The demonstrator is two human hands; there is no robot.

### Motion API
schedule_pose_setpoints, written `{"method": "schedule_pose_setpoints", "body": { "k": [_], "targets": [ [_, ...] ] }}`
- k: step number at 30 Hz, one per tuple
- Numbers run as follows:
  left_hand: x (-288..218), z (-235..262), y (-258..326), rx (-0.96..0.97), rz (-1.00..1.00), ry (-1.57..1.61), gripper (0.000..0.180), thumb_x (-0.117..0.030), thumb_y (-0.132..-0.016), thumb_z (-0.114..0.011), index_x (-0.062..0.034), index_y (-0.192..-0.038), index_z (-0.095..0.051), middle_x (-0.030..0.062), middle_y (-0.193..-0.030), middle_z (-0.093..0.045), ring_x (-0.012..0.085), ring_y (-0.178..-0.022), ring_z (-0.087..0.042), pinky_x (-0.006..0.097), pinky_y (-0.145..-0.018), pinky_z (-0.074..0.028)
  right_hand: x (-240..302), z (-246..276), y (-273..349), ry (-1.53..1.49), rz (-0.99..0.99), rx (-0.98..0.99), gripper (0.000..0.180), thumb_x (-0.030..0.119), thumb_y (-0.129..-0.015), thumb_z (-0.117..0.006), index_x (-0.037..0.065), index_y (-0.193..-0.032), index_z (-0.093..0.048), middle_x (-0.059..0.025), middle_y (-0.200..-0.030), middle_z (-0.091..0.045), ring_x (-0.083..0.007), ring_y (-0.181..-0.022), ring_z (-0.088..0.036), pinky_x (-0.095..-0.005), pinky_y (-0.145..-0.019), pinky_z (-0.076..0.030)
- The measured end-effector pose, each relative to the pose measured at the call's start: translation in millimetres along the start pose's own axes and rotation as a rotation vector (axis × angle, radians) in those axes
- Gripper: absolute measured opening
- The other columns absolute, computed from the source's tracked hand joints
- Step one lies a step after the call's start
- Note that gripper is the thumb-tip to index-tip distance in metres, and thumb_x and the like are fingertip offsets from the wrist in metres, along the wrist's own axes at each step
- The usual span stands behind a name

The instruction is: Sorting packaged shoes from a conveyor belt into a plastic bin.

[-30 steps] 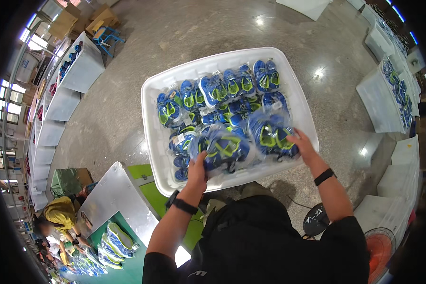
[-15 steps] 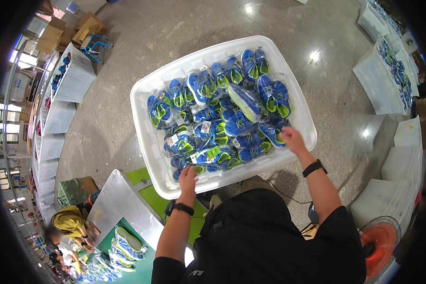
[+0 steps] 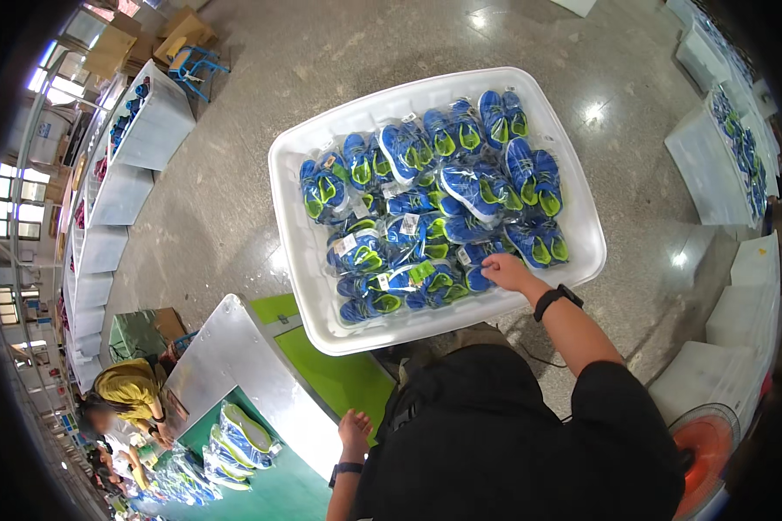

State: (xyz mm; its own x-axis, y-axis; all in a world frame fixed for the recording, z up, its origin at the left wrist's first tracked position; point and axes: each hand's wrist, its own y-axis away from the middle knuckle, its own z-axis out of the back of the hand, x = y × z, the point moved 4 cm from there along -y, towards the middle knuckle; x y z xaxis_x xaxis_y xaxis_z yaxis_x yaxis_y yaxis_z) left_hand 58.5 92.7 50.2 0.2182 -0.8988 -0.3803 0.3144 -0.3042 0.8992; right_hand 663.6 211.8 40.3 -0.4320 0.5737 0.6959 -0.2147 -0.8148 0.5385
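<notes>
A large white plastic bin holds several pairs of blue sneakers with lime-green linings, each pair in a clear bag. My right hand reaches over the bin's near side, fingers pinched at a bagged pair of sneakers in the front row. Just beyond that hand, another bagged pair lies with its openings up. One more pair rests on top of others in the middle. My left hand is outside the bin beside the metal-edged table, its fingers loosely apart with nothing in them.
At the lower left, a green-topped table carries bagged sneakers; people work at its far end. White bins line the left side, and more shoe-filled bins stand at the right. An orange fan is at the lower right.
My left hand has left the bin and drawn back toward the table. My right hand has shifted left to the front row. The middle pair, tilted on its side before, now lies flatter.
</notes>
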Motion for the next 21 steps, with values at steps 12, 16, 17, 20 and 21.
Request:
{"method": "schedule_pose_setpoints", "body": {
  "k": [12,16,17,20,21],
  "targets": [
    [3.2,41.1,36.6,0.001,0.116,0.066,0.018,-0.024,-0.096,-0.058,-0.0077,-0.093,-0.052,0.0077,-0.086,-0.058,0.0243,-0.078,-0.058,0.040,-0.066,-0.050,14.5,40.2,-89.6,0.203,-0.160,-0.319,0.052,0.035,-0.087,-0.068,-0.001,-0.124,-0.061,-0.0227,-0.123,-0.059,-0.0373,-0.110,-0.060,-0.0459,-0.094,-0.049],
    [5.6,27.7,52.6,-0.096,0.190,0.035,0.014,-0.020,-0.096,-0.056,-0.0078,-0.094,-0.050,0.0078,-0.086,-0.058,0.0233,-0.078,-0.057,0.040,-0.066,-0.050,-1.2,56.0,-115.9,0.193,-0.170,-0.430,0.054,0.033,-0.086,-0.068,0.000,-0.127,-0.058,-0.0226,-0.121,-0.057,-0.0388,-0.112,-0.057,-0.0467,-0.095,-0.047],
    [-3.5,10.2,67.9,-0.087,0.138,0.003,0.017,-0.021,-0.097,-0.054,-0.0051,-0.104,-0.054,0.0075,-0.089,-0.059,0.0223,-0.078,-0.057,0.039,-0.067,-0.050,-11.5,65.8,-119.9,0.214,-0.156,-0.574,0.056,0.030,-0.084,-0.070,0.000,-0.129,-0.056,-0.0229,-0.122,-0.057,-0.0390,-0.114,-0.056,-0.0467,-0.096,-0.047],
    [-9.7,-12.1,82.5,-0.089,0.067,-0.095,0.031,-0.025,-0.099,-0.054,-0.0032,-0.121,-0.054,0.0080,-0.094,-0.061,0.0215,-0.082,-0.060,0.038,-0.068,-0.051,-36.1,94.5,-134.0,0.321,-0.108,-0.820,0.062,0.025,-0.080,-0.072,0.002,-0.134,-0.051,-0.0230,-0.127,-0.053,-0.0394,-0.118,-0.053,-0.0475,-0.098,-0.045],
    [-12.9,-20.5,88.0,-0.096,0.075,-0.101,0.031,-0.025,-0.099,-0.054,-0.0032,-0.121,-0.054,0.0080,-0.094,-0.061,0.0215,-0.082,-0.060,0.038,-0.068,-0.051,-42.7,108.6,-133.4,0.414,-0.074,-0.931,0.066,0.022,-0.079,-0.073,0.003,-0.137,-0.047,-0.0228,-0.131,-0.050,-0.0396,-0.121,-0.051,-0.0482,-0.099,-0.045]
  ]
}}
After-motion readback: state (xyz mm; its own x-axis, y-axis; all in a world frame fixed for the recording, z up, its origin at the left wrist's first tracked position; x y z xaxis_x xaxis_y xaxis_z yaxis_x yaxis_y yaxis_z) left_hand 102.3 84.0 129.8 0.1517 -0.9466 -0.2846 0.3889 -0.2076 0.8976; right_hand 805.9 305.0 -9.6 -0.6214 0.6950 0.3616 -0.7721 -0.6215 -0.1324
